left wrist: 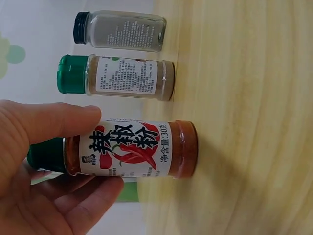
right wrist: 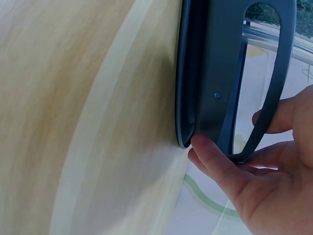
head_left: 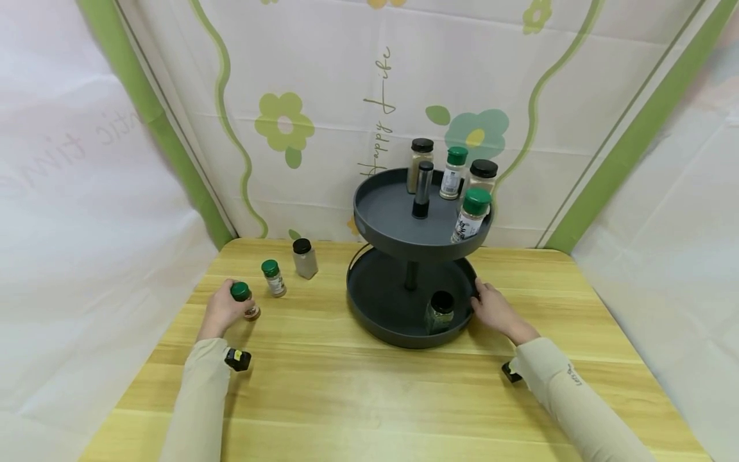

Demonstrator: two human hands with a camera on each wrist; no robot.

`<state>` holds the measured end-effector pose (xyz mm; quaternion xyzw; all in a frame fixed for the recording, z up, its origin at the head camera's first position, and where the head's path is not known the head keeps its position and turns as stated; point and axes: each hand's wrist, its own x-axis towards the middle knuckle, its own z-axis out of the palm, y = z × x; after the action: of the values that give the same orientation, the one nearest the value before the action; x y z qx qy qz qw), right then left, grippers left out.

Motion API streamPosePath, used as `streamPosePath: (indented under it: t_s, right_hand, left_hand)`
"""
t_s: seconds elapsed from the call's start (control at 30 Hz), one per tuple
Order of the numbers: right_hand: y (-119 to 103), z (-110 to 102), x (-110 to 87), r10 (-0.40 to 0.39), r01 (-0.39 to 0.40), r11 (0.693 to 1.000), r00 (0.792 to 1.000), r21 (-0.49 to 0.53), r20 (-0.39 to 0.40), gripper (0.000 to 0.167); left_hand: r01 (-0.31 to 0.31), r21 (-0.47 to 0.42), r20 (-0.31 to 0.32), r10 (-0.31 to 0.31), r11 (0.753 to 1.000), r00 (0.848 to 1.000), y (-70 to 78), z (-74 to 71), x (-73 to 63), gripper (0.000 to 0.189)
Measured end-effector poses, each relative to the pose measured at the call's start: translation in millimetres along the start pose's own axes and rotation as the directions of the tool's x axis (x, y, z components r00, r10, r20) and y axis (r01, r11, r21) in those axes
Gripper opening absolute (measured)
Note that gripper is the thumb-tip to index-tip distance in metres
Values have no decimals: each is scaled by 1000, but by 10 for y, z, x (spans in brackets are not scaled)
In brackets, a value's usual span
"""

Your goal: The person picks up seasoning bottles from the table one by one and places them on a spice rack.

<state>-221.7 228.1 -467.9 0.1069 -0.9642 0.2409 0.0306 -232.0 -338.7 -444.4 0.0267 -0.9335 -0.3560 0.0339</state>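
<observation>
On the rack [head_left: 398,242] five jars [head_left: 451,180] already stood; two jars [head_left: 306,262] waited on the bench [head_left: 346,410], left fingers [left wrist: 63,120] gripped a chilli jar [left wrist: 129,152], right fingers [right wrist: 217,159] the lower tray [head_left: 398,339].

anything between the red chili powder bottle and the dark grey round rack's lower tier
Nothing visible stands between the red bottle and the lower tier; light wooden table fills the gap. A clear green-capped bottle stands slightly behind that path; the tier's raised rim likely needs clearing.

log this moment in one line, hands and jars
left hand: grips red-powder jar | right hand: grips lower rack tier | on table: green-capped jar, black-capped jar
</observation>
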Motion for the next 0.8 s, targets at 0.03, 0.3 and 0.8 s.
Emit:
streamPosePath:
  t_s: [0.03, 0.3, 0.8]
  right_hand:
    - [-1, 0, 0, 0, 0, 1000, 1000, -2, -1, 54]
    - [0, -5, -6, 4, -4, 1000, 1000, -3, 7, 54]
    - [-6, -9, -11, 9, -9, 1000, 1000, -2, 9, 55]
  left_hand:
    - [1, -2, -9, -1, 1000, 1000, -8, 3, -1, 49]
    - [7, -15, -19, -8, 1000, 1000, 8, 8, -16, 49]
    - [-125, -22, -49, 124, 992, 991, 317, 107, -83, 48]
